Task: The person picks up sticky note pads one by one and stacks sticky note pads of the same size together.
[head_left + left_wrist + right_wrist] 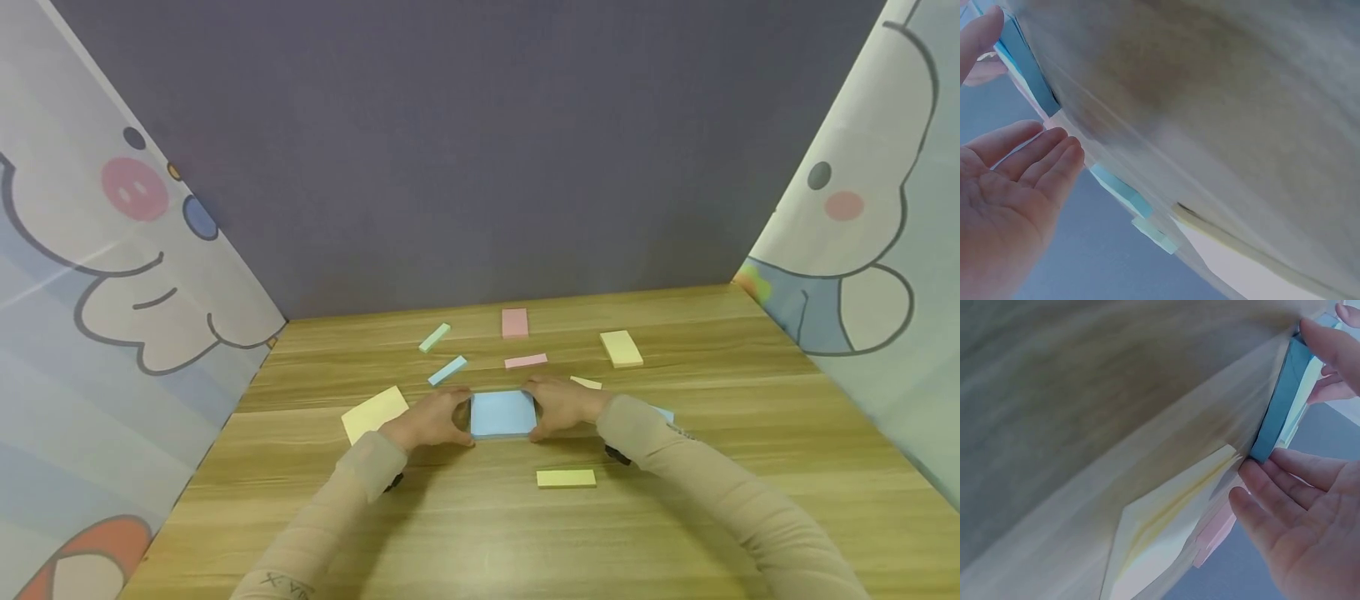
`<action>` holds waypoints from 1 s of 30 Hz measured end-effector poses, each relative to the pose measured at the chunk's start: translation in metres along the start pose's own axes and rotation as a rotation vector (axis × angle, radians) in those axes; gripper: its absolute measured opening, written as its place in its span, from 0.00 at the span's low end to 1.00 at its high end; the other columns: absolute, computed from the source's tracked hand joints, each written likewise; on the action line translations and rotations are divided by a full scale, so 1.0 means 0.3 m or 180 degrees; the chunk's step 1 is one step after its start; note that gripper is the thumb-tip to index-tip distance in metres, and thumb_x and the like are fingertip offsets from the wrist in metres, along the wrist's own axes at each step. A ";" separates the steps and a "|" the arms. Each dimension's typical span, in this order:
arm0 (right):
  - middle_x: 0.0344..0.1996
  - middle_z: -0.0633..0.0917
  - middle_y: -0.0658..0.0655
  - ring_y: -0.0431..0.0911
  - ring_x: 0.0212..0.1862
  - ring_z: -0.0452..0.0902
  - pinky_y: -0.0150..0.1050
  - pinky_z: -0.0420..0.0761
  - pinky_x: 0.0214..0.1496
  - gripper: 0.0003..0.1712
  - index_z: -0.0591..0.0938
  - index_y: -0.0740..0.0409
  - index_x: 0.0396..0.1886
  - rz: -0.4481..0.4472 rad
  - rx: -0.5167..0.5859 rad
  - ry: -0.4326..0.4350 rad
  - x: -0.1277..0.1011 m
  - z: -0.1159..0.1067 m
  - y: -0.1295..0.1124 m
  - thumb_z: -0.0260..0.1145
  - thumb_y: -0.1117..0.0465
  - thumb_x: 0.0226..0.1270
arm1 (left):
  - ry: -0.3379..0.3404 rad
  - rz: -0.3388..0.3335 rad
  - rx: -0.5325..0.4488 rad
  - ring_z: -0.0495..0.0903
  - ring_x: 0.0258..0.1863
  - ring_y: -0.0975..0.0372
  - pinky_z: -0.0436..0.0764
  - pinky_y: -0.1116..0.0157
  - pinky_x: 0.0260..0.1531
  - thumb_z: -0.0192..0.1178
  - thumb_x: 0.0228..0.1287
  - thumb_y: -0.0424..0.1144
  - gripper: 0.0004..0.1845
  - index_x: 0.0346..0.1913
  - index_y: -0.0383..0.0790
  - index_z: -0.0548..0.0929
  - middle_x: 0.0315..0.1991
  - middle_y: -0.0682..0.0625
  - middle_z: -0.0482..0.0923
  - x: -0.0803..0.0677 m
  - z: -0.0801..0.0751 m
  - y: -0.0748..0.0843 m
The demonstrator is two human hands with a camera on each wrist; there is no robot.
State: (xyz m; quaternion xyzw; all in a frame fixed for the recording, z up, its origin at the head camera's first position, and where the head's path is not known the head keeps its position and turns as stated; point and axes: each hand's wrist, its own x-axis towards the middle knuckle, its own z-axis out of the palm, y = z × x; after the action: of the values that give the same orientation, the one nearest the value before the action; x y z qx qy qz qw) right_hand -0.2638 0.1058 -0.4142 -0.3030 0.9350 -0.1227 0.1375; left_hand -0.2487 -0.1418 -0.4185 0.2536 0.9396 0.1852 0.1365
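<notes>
- Hands first: your left hand [427, 421] and right hand [564, 406] bracket the blue pad [503, 413] from either side, fingers curled round its left and right edges, thumbs on the near edge.
- Both wrist views back this up: fingers reach the far corners, thumbs the near edge, palms open toward the camera. You pinch the pad rather than press it flat, probably to square it or keep it from sliding.
- The blue pad lies flat on the table [675, 517], roughly centre, in front of you, between your two hands.
- Your sleeves run back toward the near edge; the wrists sit low, close to the wood.
- Around the pad, loose pieces are scattered without order:
  - a large yellow pad [374, 412] just left of your left hand, turned at an angle;
  - a yellow strip [566, 478] near you, apart from the hands;
  - a blue strip [447, 370] and a green strip [434, 337] beyond your left hand;
  - a pink pad [514, 322] and a pink strip [526, 361] farther back;
  - a yellow block [621, 348] back right.
- A yellow sliver shows behind your right hand and a blue corner past your right wrist; you cannot tell what they belong to.
</notes>
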 end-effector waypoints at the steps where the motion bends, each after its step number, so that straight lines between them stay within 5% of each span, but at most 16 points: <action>1: 0.62 0.69 0.61 0.56 0.64 0.63 0.49 0.65 0.65 0.50 0.67 0.64 0.63 0.0004 -0.0005 -0.0005 0.000 -0.002 -0.002 0.74 0.43 0.43 | 0.0001 -0.0014 -0.0005 0.59 0.66 0.48 0.62 0.53 0.64 0.70 0.46 0.51 0.46 0.66 0.33 0.62 0.67 0.41 0.60 -0.002 -0.003 0.001; 12: 0.64 0.66 0.62 0.56 0.66 0.60 0.49 0.62 0.67 0.51 0.66 0.63 0.64 0.0075 -0.0077 -0.0025 -0.002 -0.004 -0.002 0.73 0.42 0.43 | 0.0054 -0.0025 -0.0191 0.61 0.65 0.48 0.64 0.53 0.63 0.70 0.46 0.51 0.45 0.64 0.33 0.64 0.65 0.42 0.64 -0.025 -0.041 -0.002; 19: 0.64 0.67 0.62 0.56 0.65 0.61 0.49 0.63 0.66 0.50 0.67 0.63 0.63 0.0026 -0.0094 0.0004 -0.005 -0.002 -0.003 0.73 0.42 0.44 | 0.0224 -0.0110 -0.0336 0.63 0.64 0.47 0.66 0.52 0.61 0.66 0.52 0.41 0.37 0.64 0.30 0.65 0.64 0.39 0.65 -0.054 -0.074 -0.028; 30: 0.64 0.67 0.63 0.56 0.65 0.62 0.49 0.65 0.65 0.50 0.67 0.63 0.63 -0.0017 -0.0100 0.0020 -0.006 0.000 0.000 0.73 0.41 0.44 | 0.0323 -0.0343 -0.0157 0.68 0.59 0.44 0.68 0.47 0.58 0.65 0.53 0.41 0.34 0.61 0.29 0.67 0.60 0.35 0.68 -0.119 -0.128 -0.096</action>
State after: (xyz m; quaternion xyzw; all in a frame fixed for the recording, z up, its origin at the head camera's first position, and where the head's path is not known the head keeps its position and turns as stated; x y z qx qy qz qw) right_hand -0.2624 0.1070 -0.4140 -0.3073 0.9364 -0.1093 0.1294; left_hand -0.2447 -0.1944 -0.3904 0.1896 0.9527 0.2132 0.1046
